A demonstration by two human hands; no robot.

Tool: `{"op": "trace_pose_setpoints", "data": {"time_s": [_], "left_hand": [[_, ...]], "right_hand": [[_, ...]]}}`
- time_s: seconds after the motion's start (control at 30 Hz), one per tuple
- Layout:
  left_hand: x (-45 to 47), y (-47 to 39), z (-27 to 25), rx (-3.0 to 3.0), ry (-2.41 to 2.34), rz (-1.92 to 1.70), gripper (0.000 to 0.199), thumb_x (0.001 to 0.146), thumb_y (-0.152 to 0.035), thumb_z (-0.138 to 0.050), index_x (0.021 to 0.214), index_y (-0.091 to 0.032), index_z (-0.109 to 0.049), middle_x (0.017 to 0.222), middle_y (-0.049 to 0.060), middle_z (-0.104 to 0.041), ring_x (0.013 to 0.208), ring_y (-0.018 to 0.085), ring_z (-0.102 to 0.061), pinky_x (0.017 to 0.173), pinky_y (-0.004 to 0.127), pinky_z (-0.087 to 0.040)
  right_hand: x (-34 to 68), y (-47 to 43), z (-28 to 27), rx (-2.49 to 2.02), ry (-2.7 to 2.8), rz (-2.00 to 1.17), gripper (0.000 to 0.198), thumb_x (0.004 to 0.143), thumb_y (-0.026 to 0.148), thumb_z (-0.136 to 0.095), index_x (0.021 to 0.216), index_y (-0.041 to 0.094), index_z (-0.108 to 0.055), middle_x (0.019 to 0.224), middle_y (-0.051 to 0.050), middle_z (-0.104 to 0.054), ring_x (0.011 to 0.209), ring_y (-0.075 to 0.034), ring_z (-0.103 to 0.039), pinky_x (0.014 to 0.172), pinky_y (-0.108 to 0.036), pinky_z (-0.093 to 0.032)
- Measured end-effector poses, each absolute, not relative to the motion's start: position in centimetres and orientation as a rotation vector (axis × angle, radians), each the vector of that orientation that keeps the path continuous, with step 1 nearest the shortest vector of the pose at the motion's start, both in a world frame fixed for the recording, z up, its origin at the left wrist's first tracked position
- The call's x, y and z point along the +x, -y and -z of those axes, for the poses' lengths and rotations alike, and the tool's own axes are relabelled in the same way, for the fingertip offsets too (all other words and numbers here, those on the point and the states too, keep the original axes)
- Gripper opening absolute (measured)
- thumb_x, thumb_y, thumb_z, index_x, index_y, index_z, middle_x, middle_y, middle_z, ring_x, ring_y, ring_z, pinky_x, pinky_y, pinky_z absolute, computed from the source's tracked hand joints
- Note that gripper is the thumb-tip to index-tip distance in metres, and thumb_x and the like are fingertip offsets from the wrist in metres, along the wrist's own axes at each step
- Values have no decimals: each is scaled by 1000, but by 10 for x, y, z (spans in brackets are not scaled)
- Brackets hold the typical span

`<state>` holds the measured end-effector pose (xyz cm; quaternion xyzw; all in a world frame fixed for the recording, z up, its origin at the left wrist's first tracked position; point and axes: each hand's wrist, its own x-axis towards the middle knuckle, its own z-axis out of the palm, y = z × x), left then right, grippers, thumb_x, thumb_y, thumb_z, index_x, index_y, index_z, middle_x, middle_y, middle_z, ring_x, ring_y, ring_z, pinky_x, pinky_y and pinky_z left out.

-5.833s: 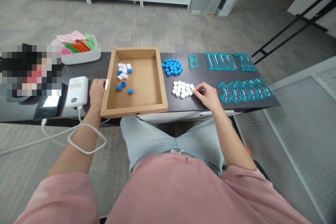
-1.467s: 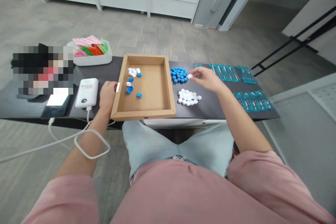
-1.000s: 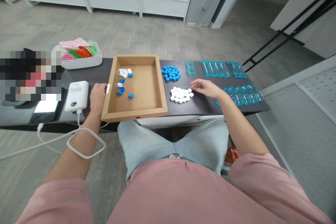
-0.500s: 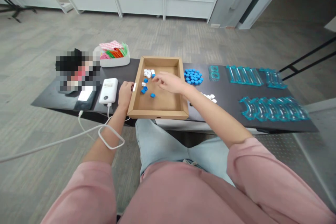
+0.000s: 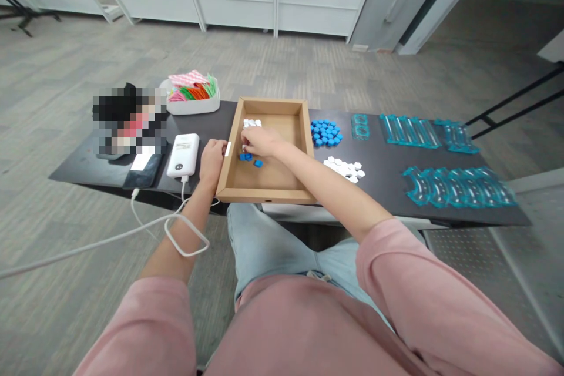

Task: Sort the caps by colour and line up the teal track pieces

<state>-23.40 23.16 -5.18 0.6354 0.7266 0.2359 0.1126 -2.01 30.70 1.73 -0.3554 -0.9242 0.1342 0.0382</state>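
A shallow cardboard tray holds small white pieces near its far left corner and several small blue pieces closer to me. My left hand grips the tray's left wall, fingers curled against the rim. Inside the tray, my right hand is lowered palm down among the pieces, thumb and fingers pinched together. A bit of white shows just below its fingertips. Whatever sits between those fingers is hidden.
Right of the tray lie a cluster of blue pieces and a group of white pieces. Farther right are clear teal plastic parts. At left are a white power bank with a cable, a phone and a white basket.
My right hand has moved left and down, from hovering over the tray's middle to the pieces at its left, its fingers closing. My left hand stays at the tray wall.
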Motion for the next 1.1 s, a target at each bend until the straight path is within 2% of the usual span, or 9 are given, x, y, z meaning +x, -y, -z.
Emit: {"op": "trace_pose_setpoints", "data": {"time_s": [0.1,0.2,0.33,0.5,0.73,0.8,0.9,0.97,1.1], "left_hand": [[-230,-230,49,1852,-2165,-677,30,104,-17,-57,122,-19,-82,125,15,-74,124,33,-70,111,39,-58],[-227,-228,46,1835,-2189,-673,30,101,-17,-60,123,-21,-81,125,15,-74,124,34,-69,111,38,-58],[-226,-228,41,1821,-2193,-648,30,101,-17,-60,123,-20,-81,129,17,-74,126,35,-71,111,39,-58],[-226,-228,36,1825,-2195,-608,29,103,-16,-59,121,-18,-81,129,18,-74,126,35,-72,114,40,-59],[-226,-223,33,1831,-2180,-601,21,107,-17,-62,120,-18,-79,131,19,-72,128,35,-71,116,40,-57],[-226,-224,32,1807,-2173,-591,21,107,-16,-63,121,-18,-78,133,20,-73,129,35,-70,116,41,-56],[-226,-225,32,1781,-2166,-612,21,105,-14,-64,121,-18,-78,134,19,-73,129,34,-69,116,41,-56],[-226,-224,33,1778,-2165,-632,22,105,-14,-63,121,-18,-78,132,18,-73,128,34,-69,115,41,-56],[-225,-223,36,1805,-2175,-658,23,105,-15,-63,122,-18,-78,127,16,-73,124,33,-70,111,39,-59]], "right_hand": [[-2,-311,-19,-1004,2682,-597,8,110,15,-73,112,18,-81,114,-10,-86,101,-25,-74,89,-34,-51],[22,-314,-19,-912,2578,-721,11,105,10,-74,110,19,-81,105,-5,-86,95,-23,-73,90,-33,-50],[37,-317,-12,-892,2612,-725,22,102,9,-80,121,18,-83,114,-7,-87,102,-24,-75,96,-34,-53],[9,-314,3,-931,2698,-554,32,110,11,-70,138,17,-84,139,-15,-83,125,-28,-76,107,-37,-56],[-14,-307,7,-1057,2766,-512,22,109,10,-69,120,23,-84,134,-11,-87,112,-27,-78,88,-34,-53],[-10,-306,5,-1063,2768,-520,22,109,9,-67,116,23,-83,133,-11,-87,111,-28,-77,87,-34,-52],[8,-307,-2,-1040,2688,-576,26,105,8,-71,126,21,-80,129,-12,-87,112,-29,-77,93,-36,-54],[37,-306,-10,-1014,2564,-642,28,104,13,-75,131,19,-79,126,-11,-87,109,-28,-77,97,-37,-56],[147,-297,-23,-1046,2293,-723,18,106,34,-80,119,21,-82,118,-9,-87,99,-24,-77,97,-39,-60]]}}
